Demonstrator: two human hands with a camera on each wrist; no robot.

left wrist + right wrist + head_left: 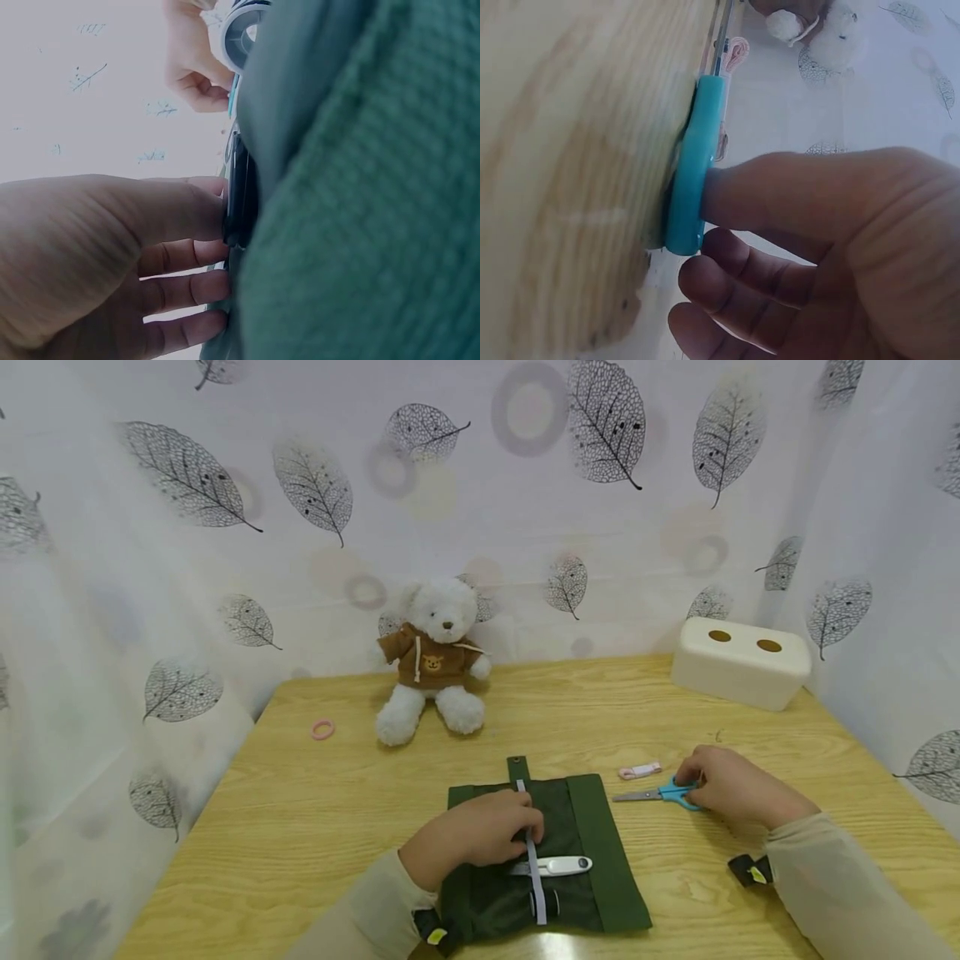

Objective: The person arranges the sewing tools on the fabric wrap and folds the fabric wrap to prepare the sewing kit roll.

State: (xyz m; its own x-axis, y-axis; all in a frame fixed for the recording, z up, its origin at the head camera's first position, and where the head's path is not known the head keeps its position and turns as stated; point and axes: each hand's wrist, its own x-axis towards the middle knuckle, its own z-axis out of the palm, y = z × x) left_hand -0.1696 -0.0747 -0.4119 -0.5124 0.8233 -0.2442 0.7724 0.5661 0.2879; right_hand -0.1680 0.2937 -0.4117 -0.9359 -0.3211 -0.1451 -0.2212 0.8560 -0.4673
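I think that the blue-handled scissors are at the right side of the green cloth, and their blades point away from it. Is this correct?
Not quite: the blades point toward the green cloth, as the head view shows. The blue-handled scissors are indeed at its right side.

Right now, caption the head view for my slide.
Right hand at blue-handled metal scissors, left hand at narrow white strap across dark-green fabric case.
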